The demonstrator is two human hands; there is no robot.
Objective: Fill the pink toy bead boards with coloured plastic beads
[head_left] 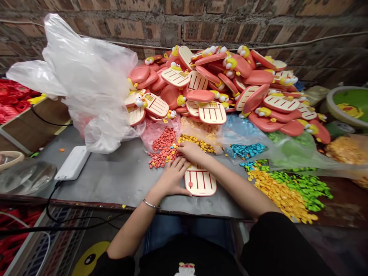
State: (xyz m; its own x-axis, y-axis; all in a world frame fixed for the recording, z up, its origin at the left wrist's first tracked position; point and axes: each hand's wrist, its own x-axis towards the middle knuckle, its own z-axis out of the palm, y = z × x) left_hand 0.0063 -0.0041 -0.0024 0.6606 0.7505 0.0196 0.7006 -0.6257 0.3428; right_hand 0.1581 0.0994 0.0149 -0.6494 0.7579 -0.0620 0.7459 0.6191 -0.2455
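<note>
A cream toy board (202,183) with red slots and a red rim lies on the grey tabletop before me; one small red piece sits in its left slot. My left hand (172,178) rests at the board's left side, fingers stretched out and thumb apart along its lower edge. Farther forward, my right hand (191,150) reaches across the top of the board, which it partly hides. Its bent fingertips are together where the small red pieces (165,147) meet the small yellow pieces (199,142). Whatever they pinch is too small to make out.
Coral toys (201,96) with yellow-and-white heads are heaped along the brick wall. Blue pieces (247,150), green pieces (304,188) and orange-yellow pieces (281,195) lie to the right. At left are a clear plastic bag (94,84), a white power bank (73,163) and its cable.
</note>
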